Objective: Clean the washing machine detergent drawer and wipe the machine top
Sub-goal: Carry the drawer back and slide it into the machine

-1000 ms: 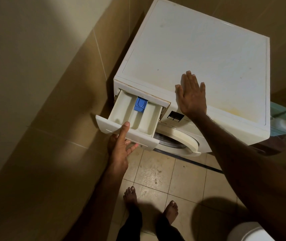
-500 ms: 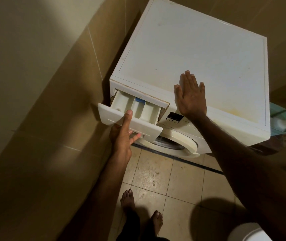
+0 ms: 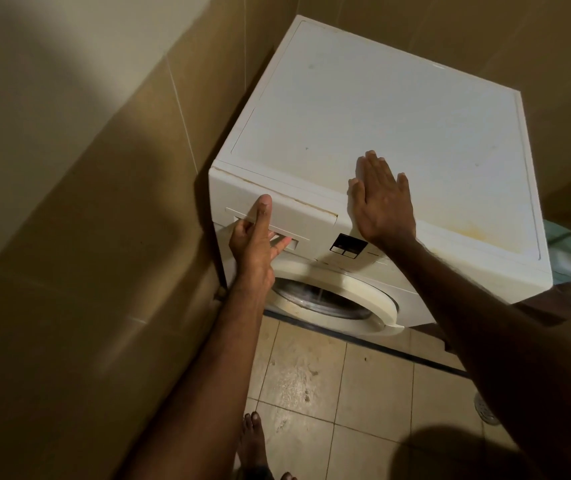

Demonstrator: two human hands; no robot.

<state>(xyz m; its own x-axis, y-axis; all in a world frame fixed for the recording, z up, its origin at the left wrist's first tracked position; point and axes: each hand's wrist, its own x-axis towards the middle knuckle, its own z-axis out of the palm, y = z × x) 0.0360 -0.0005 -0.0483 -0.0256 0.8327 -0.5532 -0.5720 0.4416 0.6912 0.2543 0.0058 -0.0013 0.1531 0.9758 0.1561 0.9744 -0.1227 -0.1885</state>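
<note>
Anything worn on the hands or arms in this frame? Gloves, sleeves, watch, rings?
Nothing worn shows. The left hand and right hand are bare, with no gloves, and no rings can be made out. Both forearms are uncovered up to the picture's lower edge: no sleeves, watch or wristband in view. The upper arms are out of frame, so a short sleeve higher up cannot be ruled out.
</note>
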